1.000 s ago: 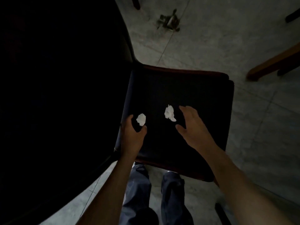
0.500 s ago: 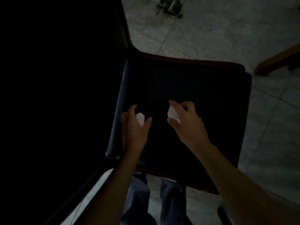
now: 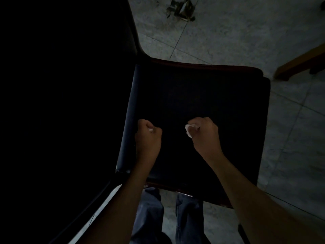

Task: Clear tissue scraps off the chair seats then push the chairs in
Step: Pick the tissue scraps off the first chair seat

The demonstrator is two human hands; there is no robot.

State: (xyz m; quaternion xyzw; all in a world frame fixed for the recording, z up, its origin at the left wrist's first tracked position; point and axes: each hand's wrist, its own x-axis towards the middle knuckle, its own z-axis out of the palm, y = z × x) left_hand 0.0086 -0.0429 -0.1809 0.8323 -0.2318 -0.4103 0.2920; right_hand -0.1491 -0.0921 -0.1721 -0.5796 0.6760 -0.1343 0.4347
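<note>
A dark padded chair seat (image 3: 202, 95) with a reddish wooden frame fills the middle of the view. Above its near half, my left hand (image 3: 148, 138) is curled into a fist around a white tissue scrap (image 3: 151, 129), of which only a sliver shows between thumb and fingers. My right hand (image 3: 204, 134) is also fisted, gripping a second white tissue scrap (image 3: 189, 129) that pokes out on the thumb side. No other scraps show on the seat.
A very dark surface (image 3: 61, 103), too dim to make out, fills the left side. Grey tiled floor (image 3: 237, 37) lies beyond, with a small pile of debris (image 3: 181, 9) at the top. A wooden furniture leg (image 3: 299, 62) juts in at right. My legs (image 3: 168, 217) stand below the seat.
Both hands closed over the two tissue scraps that lay on the seat; the fingers went from open and reaching to tight fists, and the scraps are now mostly hidden inside.
</note>
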